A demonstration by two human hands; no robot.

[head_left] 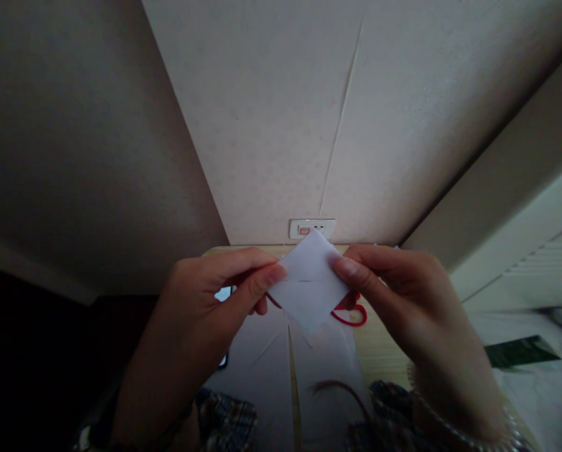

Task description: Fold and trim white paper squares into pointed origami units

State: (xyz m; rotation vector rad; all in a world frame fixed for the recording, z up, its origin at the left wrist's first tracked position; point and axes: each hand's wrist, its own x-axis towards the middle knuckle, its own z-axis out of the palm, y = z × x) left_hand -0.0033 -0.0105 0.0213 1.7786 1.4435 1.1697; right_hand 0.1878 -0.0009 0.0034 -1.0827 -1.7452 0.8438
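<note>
Fingers (pixel 250 257) of both hands are closed in a pinch on a small white paper (pixel 312 267), thumbs on top and fingertips beneath. The left hand (pixel 196 307) grips near its left corner and the right hand (pixel 410 301) near its right one, so the pull from two opposite sides probably keeps it flat and steady. Held up over the table (pixel 379 351) and turned like a diamond, it points one corner far, toward the wall socket (pixel 304 230), and one near, leaving its middle uncovered by either thumb. A short dark line crosses that middle; in this dim light I cannot tell whether it is a crease or a slit. Below lie larger white sheets (pixel 262 351), a narrow strip of wood showing between them. Just beyond the right fingertips, the red scissor handle (pixel 354 316) sits off to the right, seemingly within easy reach yet out of the hands' way.
</note>
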